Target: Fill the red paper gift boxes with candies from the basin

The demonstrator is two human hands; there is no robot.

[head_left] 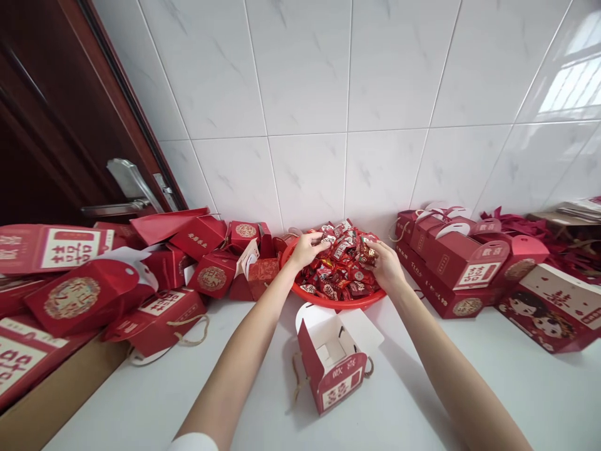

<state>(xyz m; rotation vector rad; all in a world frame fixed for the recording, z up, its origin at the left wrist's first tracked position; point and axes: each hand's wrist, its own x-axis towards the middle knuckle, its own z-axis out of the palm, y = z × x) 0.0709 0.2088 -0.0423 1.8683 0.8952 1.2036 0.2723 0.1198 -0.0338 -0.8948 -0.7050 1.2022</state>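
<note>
A red plastic basin (340, 305) against the tiled wall is heaped with wrapped candies (335, 275), mostly red with white lettering. At its left side my left hand (307, 249) reaches over the rim, its fingers closed on a wrapped candy at the top of the heap. My right hand (387, 263) is at the right side, thumb and fingers closed around a shiny red wrapped candy (367, 252). Between my forearms stands an open red gift box (335, 373) with rope handles. Its flaps are spread, and the white inside shows no candy.
Many closed red gift boxes (213, 275) are piled on the left, some tilted, beside a brown cardboard edge (79, 388). More boxes (462, 263) are stacked on the right, near dark red ribbons (521, 225). A brown door (61, 113) with a metal handle (131, 188) is at left.
</note>
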